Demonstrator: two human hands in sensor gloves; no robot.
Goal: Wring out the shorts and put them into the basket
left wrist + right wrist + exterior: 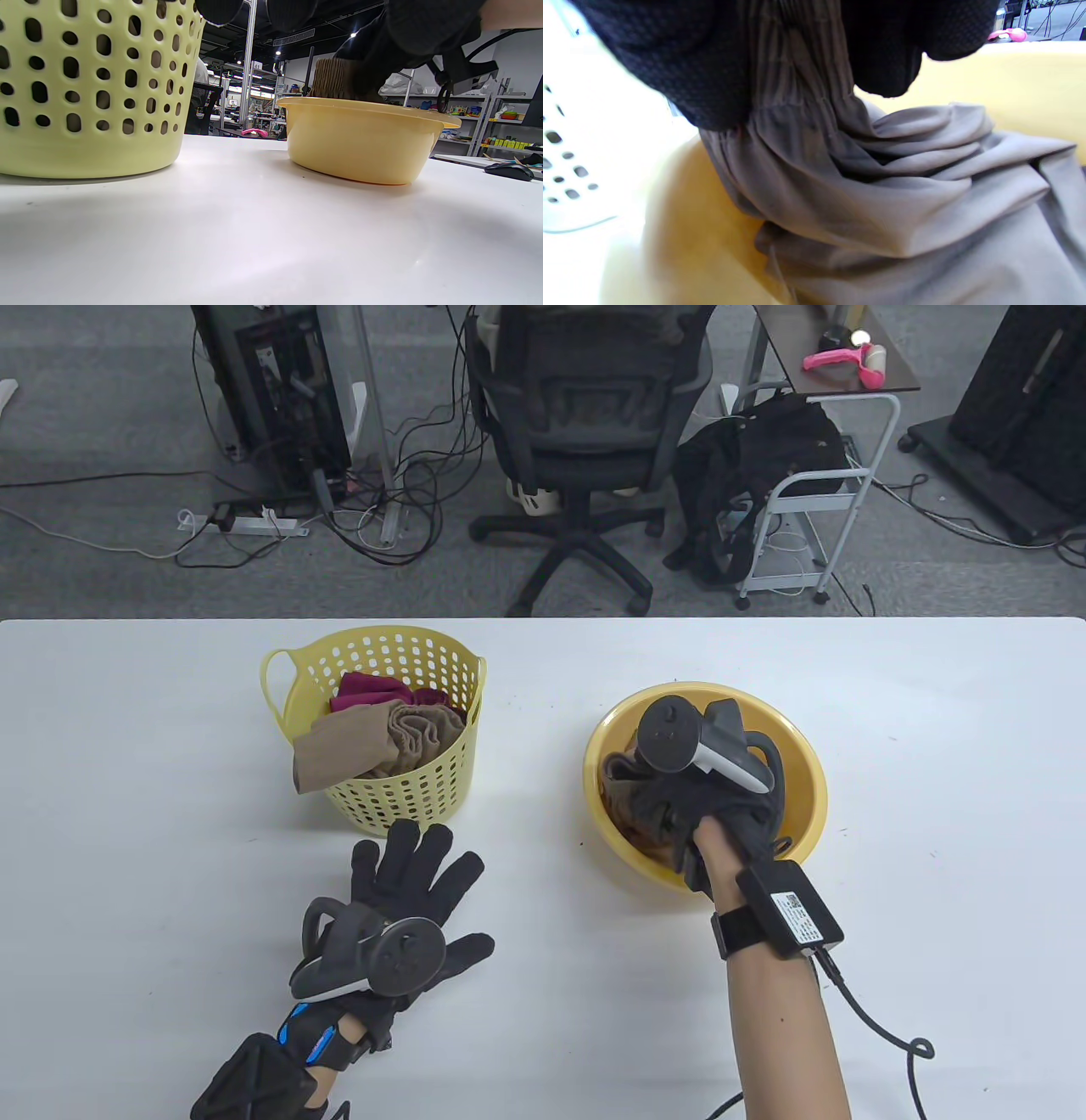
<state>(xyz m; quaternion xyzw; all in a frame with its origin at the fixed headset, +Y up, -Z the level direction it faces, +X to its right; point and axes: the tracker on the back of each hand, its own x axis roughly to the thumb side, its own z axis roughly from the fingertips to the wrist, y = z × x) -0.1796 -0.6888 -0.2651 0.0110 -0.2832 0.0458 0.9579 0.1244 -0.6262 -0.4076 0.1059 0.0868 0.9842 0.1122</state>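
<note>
Brown-grey shorts (882,190) lie bunched in the yellow basin (797,755) at the table's right. My right hand (679,806) reaches into the basin and grips the gathered waistband; in the right wrist view the gloved fingers (691,76) close round the pleated cloth. The shorts' top (328,78) shows above the basin rim (365,106) in the left wrist view. My left hand (416,874) lies flat on the table with fingers spread, just in front of the perforated yellow basket (407,797), holding nothing.
The basket (85,84) holds tan and maroon garments (382,729). Beyond the table's far edge stand an office chair (585,432), a white cart (814,500) and cables on the floor. A computer mouse (509,170) lies on another table at the right.
</note>
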